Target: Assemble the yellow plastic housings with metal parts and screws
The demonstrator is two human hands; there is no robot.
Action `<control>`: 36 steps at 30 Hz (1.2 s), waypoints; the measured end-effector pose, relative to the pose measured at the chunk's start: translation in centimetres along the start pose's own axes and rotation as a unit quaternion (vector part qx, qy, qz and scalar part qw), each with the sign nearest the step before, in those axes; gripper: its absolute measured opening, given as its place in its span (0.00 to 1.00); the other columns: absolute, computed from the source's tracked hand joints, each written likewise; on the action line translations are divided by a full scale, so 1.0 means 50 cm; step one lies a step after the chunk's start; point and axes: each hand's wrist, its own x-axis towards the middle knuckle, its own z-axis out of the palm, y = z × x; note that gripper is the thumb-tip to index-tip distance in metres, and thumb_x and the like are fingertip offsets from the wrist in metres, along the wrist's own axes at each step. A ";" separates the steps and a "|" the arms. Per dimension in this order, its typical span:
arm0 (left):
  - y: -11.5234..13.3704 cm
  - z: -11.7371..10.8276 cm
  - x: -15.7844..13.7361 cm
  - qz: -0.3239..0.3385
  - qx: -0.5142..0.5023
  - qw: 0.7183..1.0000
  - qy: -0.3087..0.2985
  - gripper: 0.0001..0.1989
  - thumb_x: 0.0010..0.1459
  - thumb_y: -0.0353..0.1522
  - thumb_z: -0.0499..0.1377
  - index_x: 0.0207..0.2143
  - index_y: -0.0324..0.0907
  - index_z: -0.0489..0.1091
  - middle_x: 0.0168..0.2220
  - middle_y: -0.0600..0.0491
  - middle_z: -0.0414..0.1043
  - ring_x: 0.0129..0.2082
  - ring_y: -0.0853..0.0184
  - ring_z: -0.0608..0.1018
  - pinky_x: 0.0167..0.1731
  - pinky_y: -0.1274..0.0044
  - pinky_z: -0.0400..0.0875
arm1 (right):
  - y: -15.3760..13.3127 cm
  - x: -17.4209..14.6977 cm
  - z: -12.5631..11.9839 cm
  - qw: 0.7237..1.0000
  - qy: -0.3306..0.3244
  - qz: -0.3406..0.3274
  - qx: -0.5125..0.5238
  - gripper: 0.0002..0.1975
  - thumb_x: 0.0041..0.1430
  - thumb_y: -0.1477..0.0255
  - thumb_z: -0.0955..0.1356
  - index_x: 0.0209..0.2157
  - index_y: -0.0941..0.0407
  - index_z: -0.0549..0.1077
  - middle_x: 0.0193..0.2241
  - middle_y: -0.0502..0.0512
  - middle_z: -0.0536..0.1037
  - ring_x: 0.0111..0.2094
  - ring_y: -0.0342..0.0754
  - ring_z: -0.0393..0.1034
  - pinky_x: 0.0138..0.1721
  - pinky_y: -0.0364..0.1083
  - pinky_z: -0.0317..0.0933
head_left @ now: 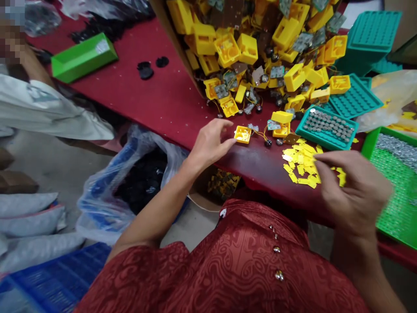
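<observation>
My left hand (213, 141) is at the table's front edge, thumb and fingers apart beside a small yellow plastic case (243, 134). The thumb is close to the case; whether it touches, I cannot tell. The case lies open side up, with thin wires running right to a small circuit board (273, 125) and a round black part (268, 143). My right hand (355, 187) hovers over a pile of flat yellow plastic tabs (302, 163), thumb and forefinger pinched together. What the pinch holds, if anything, is too small to make out.
Behind the hands, a large box (182, 52) spills yellow cases and wired boards. A teal tray (329, 128) holds silvery button cells; a green tray (391, 208) of small metal parts stands right. At left are a green bin (84, 58), a bagged crate (130, 182) and another person's sleeve (48, 102).
</observation>
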 end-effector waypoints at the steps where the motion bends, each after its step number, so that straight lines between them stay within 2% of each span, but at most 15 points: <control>1: -0.002 0.012 0.011 0.026 0.010 1.000 -0.011 0.24 0.58 0.34 0.68 0.56 0.37 0.75 0.58 0.40 0.82 0.55 0.53 0.83 0.58 0.63 0.78 | -0.002 0.009 0.036 0.999 -0.019 -0.024 0.018 0.03 0.71 0.73 0.71 0.40 0.55 0.79 0.36 0.52 0.82 0.38 0.45 0.77 0.40 0.45 0.67; 3: -0.002 0.034 0.027 0.060 0.026 0.997 -0.037 0.27 0.58 0.33 0.70 0.59 0.35 0.73 0.61 0.38 0.79 0.61 0.50 0.80 0.64 0.60 0.73 | -0.001 0.025 0.106 0.997 -0.073 -0.027 0.011 0.05 0.72 0.74 0.69 0.40 0.56 0.78 0.37 0.55 0.82 0.40 0.48 0.76 0.43 0.47 0.67; 5: 0.004 0.049 0.034 0.068 0.033 0.996 -0.056 0.27 0.60 0.32 0.69 0.60 0.35 0.72 0.62 0.37 0.78 0.63 0.50 0.78 0.66 0.61 0.69 | 0.005 0.035 0.166 0.991 -0.127 0.014 -0.032 0.06 0.72 0.73 0.67 0.42 0.56 0.78 0.40 0.59 0.81 0.43 0.53 0.74 0.47 0.51 0.67; 8: 0.017 0.062 0.031 0.063 0.044 0.995 -0.062 0.24 0.63 0.30 0.67 0.61 0.36 0.72 0.62 0.38 0.78 0.62 0.50 0.78 0.65 0.62 0.68 | 0.014 0.045 0.230 0.973 -0.182 0.083 -0.112 0.08 0.70 0.68 0.70 0.44 0.59 0.76 0.44 0.66 0.79 0.45 0.58 0.70 0.48 0.54 0.66; 10: 0.026 0.062 0.024 0.062 0.047 0.995 -0.060 0.25 0.62 0.31 0.68 0.61 0.34 0.73 0.61 0.37 0.78 0.60 0.50 0.77 0.64 0.62 0.68 | 0.019 0.050 0.256 0.964 -0.197 0.099 -0.148 0.11 0.69 0.66 0.71 0.45 0.60 0.74 0.45 0.69 0.78 0.45 0.59 0.69 0.48 0.55 0.65; 13: 0.037 0.054 0.014 0.046 0.018 0.996 -0.067 0.25 0.59 0.34 0.70 0.57 0.33 0.76 0.57 0.37 0.79 0.58 0.50 0.78 0.62 0.62 0.69 | 0.023 0.053 0.273 0.962 -0.195 0.094 -0.168 0.08 0.70 0.70 0.69 0.45 0.60 0.75 0.43 0.69 0.79 0.46 0.59 0.69 0.50 0.55 0.66; 16: 0.043 0.042 0.006 -0.036 -0.122 0.985 -0.116 0.20 0.61 0.42 0.69 0.49 0.36 0.79 0.48 0.43 0.82 0.49 0.57 0.80 0.52 0.68 0.74 | 0.021 0.051 0.262 0.963 -0.190 0.087 -0.170 0.07 0.69 0.72 0.67 0.43 0.59 0.77 0.42 0.67 0.80 0.44 0.58 0.70 0.49 0.54 0.66; 17: 0.045 0.039 0.002 -0.079 -0.203 0.965 -0.147 0.20 0.62 0.44 0.67 0.46 0.36 0.80 0.45 0.44 0.82 0.44 0.60 0.80 0.46 0.72 0.75 | 0.020 0.050 0.254 0.963 -0.193 0.087 -0.167 0.08 0.68 0.73 0.66 0.43 0.59 0.78 0.41 0.66 0.81 0.43 0.58 0.71 0.48 0.54 0.66; 18: 0.046 0.036 -0.001 -0.126 -0.292 0.931 -0.177 0.20 0.64 0.46 0.65 0.45 0.36 0.80 0.42 0.45 0.82 0.39 0.64 0.80 0.39 0.75 0.73 | 0.018 0.049 0.244 0.962 -0.199 0.090 -0.164 0.09 0.67 0.73 0.66 0.43 0.59 0.78 0.40 0.65 0.81 0.42 0.57 0.72 0.46 0.53 0.66; 21: 0.050 0.033 -0.012 -0.248 -0.513 0.789 -0.228 0.21 0.71 0.45 0.59 0.45 0.35 0.79 0.38 0.46 0.82 0.30 0.70 0.79 0.27 0.81 0.68 | 0.016 0.046 0.214 0.960 -0.220 0.104 -0.139 0.12 0.66 0.75 0.66 0.45 0.60 0.81 0.41 0.64 0.83 0.41 0.56 0.74 0.45 0.52 0.67; 23: 0.052 0.034 -0.019 -0.294 -0.589 0.715 -0.235 0.20 0.74 0.44 0.56 0.47 0.36 0.78 0.38 0.46 0.84 0.28 0.71 0.80 0.26 0.81 0.69 | 0.019 0.043 0.197 0.962 -0.223 0.109 -0.113 0.14 0.66 0.75 0.66 0.46 0.60 0.83 0.43 0.64 0.84 0.42 0.56 0.76 0.46 0.53 0.68; 25: 0.055 0.037 -0.026 -0.314 -0.628 0.668 -0.247 0.20 0.76 0.43 0.54 0.49 0.35 0.78 0.39 0.43 0.85 0.28 0.70 0.81 0.26 0.81 0.70 | 0.023 0.038 0.186 0.965 -0.220 0.112 -0.092 0.15 0.67 0.75 0.66 0.47 0.60 0.84 0.44 0.63 0.84 0.44 0.56 0.78 0.48 0.54 0.70; 28: 0.063 0.045 -0.037 -0.329 -0.652 0.630 -0.263 0.22 0.77 0.42 0.51 0.51 0.34 0.78 0.39 0.40 0.86 0.28 0.69 0.82 0.25 0.82 0.70 | 0.028 0.025 0.175 0.969 -0.211 0.111 -0.070 0.17 0.66 0.77 0.64 0.48 0.60 0.85 0.46 0.64 0.84 0.46 0.57 0.79 0.52 0.55 0.73; 31: 0.073 0.051 -0.049 -0.342 -0.660 0.612 -0.272 0.23 0.77 0.41 0.49 0.52 0.34 0.78 0.39 0.39 0.86 0.28 0.69 0.82 0.24 0.82 0.70 | 0.027 0.011 0.171 0.974 -0.194 0.104 -0.054 0.18 0.64 0.79 0.64 0.46 0.60 0.86 0.46 0.65 0.83 0.47 0.56 0.80 0.52 0.55 0.75; 36: 0.083 0.053 -0.058 -0.370 -0.678 0.571 -0.278 0.25 0.76 0.41 0.49 0.58 0.33 0.76 0.40 0.38 0.86 0.28 0.68 0.82 0.25 0.81 0.71 | 0.023 -0.001 0.167 0.979 -0.157 0.124 -0.032 0.13 0.68 0.73 0.67 0.46 0.58 0.84 0.44 0.63 0.84 0.44 0.54 0.79 0.51 0.53 0.74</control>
